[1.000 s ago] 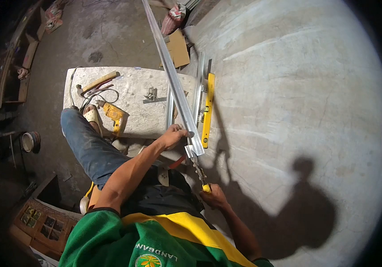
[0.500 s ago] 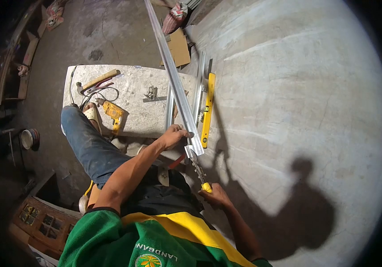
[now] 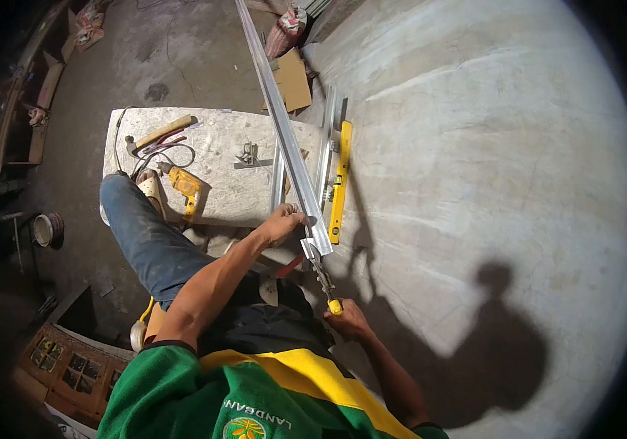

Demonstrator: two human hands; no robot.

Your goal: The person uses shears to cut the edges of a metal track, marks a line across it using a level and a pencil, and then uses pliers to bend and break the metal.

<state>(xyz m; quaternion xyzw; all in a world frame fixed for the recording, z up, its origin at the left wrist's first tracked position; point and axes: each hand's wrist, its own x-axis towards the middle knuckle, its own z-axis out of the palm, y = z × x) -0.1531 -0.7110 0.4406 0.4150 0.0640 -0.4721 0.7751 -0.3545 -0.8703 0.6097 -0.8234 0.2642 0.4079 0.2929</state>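
A long silvery metal channel [image 3: 289,139] runs from the top of the view down to my hands. Closed around its left edge near the lower end is my left hand [image 3: 282,224]. My right hand [image 3: 350,322] grips the yellow handle of a pair of tin snips [image 3: 322,276], whose head meets the channel's near end. A small flap of metal stands bent out there, beside the jaws. Whether the blades are closed is too small to tell.
A pale board-like bench top [image 3: 218,183] carries a hammer [image 3: 160,133], a yellow drill [image 3: 184,188] and a combination square [image 3: 251,157]. Along the concrete wall [image 3: 474,146] leans a yellow spirit level [image 3: 340,183]. A cardboard piece [image 3: 291,82] lies beyond. My bent leg [image 3: 152,234] is at left.
The snips and my right hand have shifted very slightly up and left. My left hand keeps its hold on the channel, which has barely moved.
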